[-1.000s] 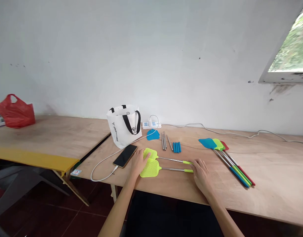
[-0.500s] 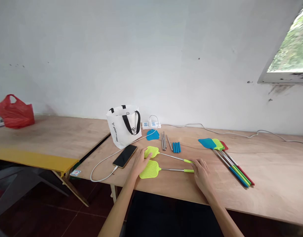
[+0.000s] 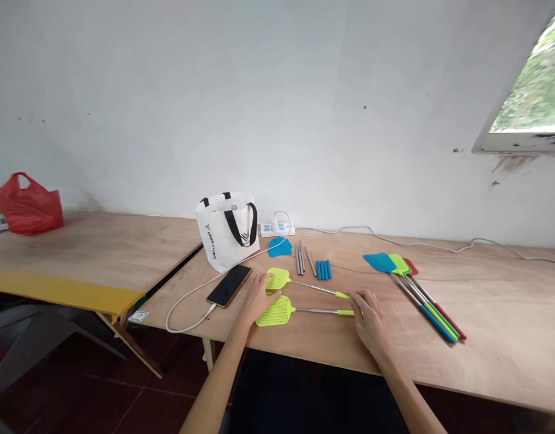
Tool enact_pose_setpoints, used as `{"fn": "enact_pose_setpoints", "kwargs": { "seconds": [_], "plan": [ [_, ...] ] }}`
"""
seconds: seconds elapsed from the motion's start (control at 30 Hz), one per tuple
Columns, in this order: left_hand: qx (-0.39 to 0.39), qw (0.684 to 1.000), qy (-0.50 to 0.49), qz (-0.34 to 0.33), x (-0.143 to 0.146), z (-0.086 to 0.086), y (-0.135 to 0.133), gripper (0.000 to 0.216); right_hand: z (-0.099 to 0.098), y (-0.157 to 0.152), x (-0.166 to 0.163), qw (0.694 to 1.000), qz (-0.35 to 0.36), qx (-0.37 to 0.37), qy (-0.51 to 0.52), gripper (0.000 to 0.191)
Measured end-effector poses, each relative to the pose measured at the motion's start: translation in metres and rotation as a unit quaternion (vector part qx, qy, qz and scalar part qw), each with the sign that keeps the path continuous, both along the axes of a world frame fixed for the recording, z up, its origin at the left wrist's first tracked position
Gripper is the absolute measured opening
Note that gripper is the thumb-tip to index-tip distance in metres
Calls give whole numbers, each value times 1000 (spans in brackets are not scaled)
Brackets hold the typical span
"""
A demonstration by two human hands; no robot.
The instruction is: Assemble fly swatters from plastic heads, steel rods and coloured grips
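Observation:
Two yellow-green fly swatters lie side by side on the table. My left hand (image 3: 258, 301) rests at their heads with fingers apart, its thumb over the gap between the upper swatter (image 3: 279, 278) and the lower swatter (image 3: 277, 311). At the handle ends, my right hand (image 3: 368, 314) lies with loosely bent fingers, fingertips against or just beside the grips; contact is hard to tell. Behind are blue swatter heads (image 3: 280, 248), several metal rods (image 3: 301, 258) and several blue grips (image 3: 323, 270).
To the right lies a fan of several assembled swatters (image 3: 422, 298). A phone (image 3: 229, 286) on a white cable and a white tote bag (image 3: 223, 238) stand left. A power strip (image 3: 277, 229) sits by the wall. On the far-left table is a red bag (image 3: 28, 205).
My left thumb has moved off the upper swatter's head toward the lower one. The upper swatter has shifted slightly left. My right hand has barely moved.

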State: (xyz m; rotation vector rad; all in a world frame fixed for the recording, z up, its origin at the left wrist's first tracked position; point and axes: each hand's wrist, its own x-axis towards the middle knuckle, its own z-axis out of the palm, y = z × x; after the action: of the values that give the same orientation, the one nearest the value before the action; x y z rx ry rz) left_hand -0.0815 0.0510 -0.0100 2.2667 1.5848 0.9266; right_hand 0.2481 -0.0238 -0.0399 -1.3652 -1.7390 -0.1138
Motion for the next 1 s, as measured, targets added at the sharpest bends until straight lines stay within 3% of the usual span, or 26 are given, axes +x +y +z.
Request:
{"fn": "enact_pose_setpoints", "kwargs": {
  "seconds": [0.37,0.77,1.0],
  "plan": [
    [22,1000,-8,11,-1,-11,9,34,4,-2,-3,1000,1,0,-15,34],
    [115,990,-81,19,1,7,2,44,8,-6,-9,999,19,-45,10,38],
    [140,988,-44,37,1,11,-2,49,15,-10,-13,997,45,-55,-8,34]
  ]
}}
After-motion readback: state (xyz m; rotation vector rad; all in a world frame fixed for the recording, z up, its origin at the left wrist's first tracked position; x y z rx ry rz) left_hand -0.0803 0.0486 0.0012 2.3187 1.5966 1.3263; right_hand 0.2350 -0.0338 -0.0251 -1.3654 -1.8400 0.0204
